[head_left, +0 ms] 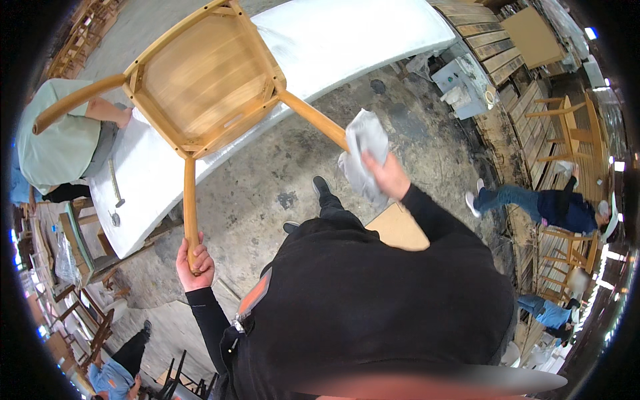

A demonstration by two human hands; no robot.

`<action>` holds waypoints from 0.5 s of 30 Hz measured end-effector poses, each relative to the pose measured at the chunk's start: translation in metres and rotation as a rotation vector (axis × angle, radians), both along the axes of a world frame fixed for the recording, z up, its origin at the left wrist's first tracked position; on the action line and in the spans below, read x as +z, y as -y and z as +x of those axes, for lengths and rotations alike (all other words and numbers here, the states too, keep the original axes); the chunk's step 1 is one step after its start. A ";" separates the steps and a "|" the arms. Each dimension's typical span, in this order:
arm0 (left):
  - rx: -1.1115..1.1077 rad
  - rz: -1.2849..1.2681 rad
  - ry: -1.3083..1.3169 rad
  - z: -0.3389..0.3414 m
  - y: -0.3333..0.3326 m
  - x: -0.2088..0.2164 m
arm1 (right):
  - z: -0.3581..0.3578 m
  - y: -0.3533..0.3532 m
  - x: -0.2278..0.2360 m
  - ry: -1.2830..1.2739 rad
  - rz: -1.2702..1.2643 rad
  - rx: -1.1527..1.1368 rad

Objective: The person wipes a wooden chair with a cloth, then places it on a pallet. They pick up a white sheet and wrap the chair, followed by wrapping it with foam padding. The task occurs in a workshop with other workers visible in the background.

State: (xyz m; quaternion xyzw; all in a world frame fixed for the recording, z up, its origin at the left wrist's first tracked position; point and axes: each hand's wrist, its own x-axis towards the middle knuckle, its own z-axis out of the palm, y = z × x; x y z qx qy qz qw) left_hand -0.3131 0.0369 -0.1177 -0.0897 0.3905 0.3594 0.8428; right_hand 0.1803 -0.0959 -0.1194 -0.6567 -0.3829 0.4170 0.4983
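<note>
- In the head view, the wooden chair (pixel 207 80) is showing the underside of its seat, and it is lying over the white-covered table (pixel 353 33) in front of the person; how much of its weight the table is bearing is hidden.
- The left hand (pixel 200 267) is clamping round the near leg (pixel 190 200) close to its free end, fingers wrapping the wood.
- The right hand (pixel 389 176) is gripping a pale grey cloth (pixel 363 140), which is covering the outer end of the right leg (pixel 313 121); whether the fingers are closing on the leg through the cloth, I cannot tell.
- The person seems to be wiping that leg, so the left hand is probably doing the steadying; a firm, even hold there should be stopping the chair from twisting.
- Good strokes would be running lengthwise with the grain, the cloth wrapping the full round of the leg and pressing lightly and evenly, covering the joint and the tip as well.
- The loose folds are hanging below the right hand; gathering them into the palm would be keeping them from snagging.
- Another leg (pixel 80 103) is sticking out in front of a co-worker in a pale green shirt (pixel 50 153), so any turning of the chair is calling for care.
- A hammer (pixel 115 181) is lying on the table's left part, apart from the chair.
</note>
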 end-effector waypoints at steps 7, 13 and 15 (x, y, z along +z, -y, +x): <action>-0.056 0.028 -0.009 0.000 -0.003 -0.001 | -0.051 -0.013 -0.027 -0.028 0.379 -0.386; -0.095 0.033 0.000 -0.003 -0.008 -0.003 | -0.028 -0.005 -0.032 -0.644 0.195 -0.441; -0.110 0.054 0.039 -0.003 -0.009 -0.005 | -0.029 -0.004 -0.031 -0.823 0.270 -0.439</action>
